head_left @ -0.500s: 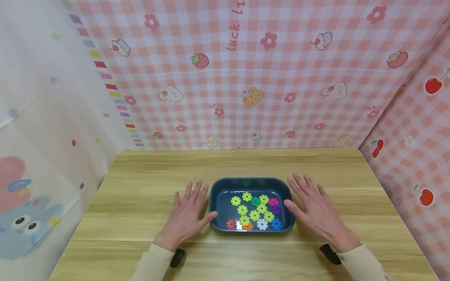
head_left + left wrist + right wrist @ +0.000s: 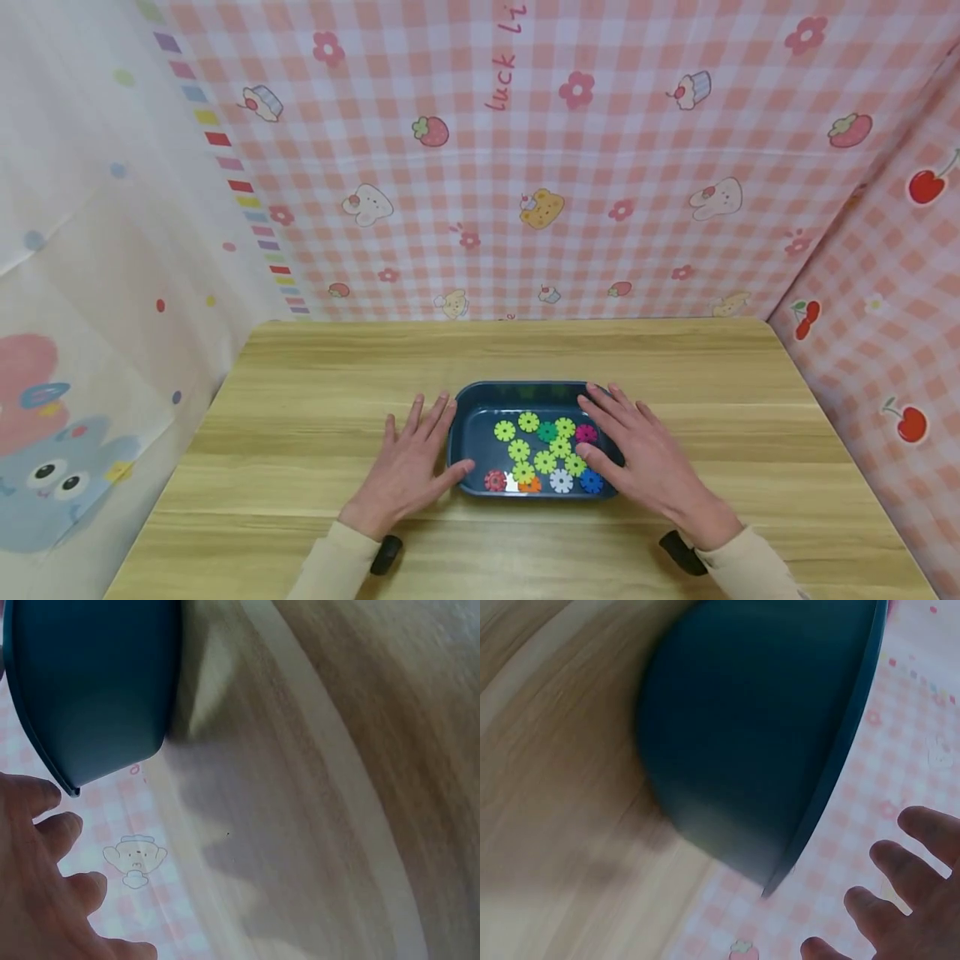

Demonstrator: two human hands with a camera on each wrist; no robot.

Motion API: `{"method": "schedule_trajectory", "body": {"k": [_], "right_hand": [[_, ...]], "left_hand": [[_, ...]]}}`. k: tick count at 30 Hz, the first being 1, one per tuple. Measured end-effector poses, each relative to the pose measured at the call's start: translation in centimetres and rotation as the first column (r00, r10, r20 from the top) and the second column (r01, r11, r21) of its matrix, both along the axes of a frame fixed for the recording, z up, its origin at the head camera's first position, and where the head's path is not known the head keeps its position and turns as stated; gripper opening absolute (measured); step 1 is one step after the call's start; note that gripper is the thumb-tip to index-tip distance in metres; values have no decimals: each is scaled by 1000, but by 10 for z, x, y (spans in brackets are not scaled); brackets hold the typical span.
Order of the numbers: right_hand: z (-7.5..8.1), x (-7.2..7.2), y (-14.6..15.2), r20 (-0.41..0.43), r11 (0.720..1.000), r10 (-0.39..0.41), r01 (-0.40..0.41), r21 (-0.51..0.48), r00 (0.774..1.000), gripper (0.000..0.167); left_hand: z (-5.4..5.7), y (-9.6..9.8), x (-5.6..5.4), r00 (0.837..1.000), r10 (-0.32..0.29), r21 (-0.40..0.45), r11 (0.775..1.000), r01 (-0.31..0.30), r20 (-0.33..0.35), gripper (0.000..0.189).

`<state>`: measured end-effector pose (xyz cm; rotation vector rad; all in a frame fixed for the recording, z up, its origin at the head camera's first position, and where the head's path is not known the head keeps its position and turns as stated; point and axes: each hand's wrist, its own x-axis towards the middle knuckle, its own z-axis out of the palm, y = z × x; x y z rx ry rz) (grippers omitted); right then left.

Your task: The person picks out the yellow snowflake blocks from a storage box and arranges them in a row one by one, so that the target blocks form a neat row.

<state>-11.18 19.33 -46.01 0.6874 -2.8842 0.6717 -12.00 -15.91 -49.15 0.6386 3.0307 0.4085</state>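
Note:
A dark blue rectangular tray [image 2: 480,400] stands on the table with several flower-shaped plastic discs inside. Most are yellow-green, like the disc [image 2: 545,462] near the middle; others are green, magenta, red, orange, white and a blue disc [image 2: 592,482]. My left hand [image 2: 405,475] lies along the tray's left end, fingers spread and thumb over the rim. Over the right end reaches my right hand [image 2: 648,458], its fingers extended and covering part of that rim. Both wrist views show the tray's outer wall [image 2: 97,682] beside straight fingers; contact cannot be told.
The wood-grain table [image 2: 360,358] extends on all sides of the tray. Behind it hangs a pink checked cloth [image 2: 480,167], with more cloth at the left and right. A black wrist strap piece [image 2: 386,554] shows below the left hand.
My right hand has moved left, from beside the tray to over its right end, now covering the purple disc. The left hand has shifted slightly right. The discs look unmoved.

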Motion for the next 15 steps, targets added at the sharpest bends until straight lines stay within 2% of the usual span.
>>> {"method": "schedule_trajectory", "body": {"k": [9, 15], "right_hand": [[-2, -5, -19, 8, 996, 86, -86, -35, 996, 64], [-3, -12, -30, 95, 991, 125, -120, -56, 988, 60]], "left_hand": [[-5, 2, 1, 1000, -3, 6, 1000, 3, 10, 89], [-4, 3, 0, 1000, -4, 2, 1000, 4, 2, 88]]}}
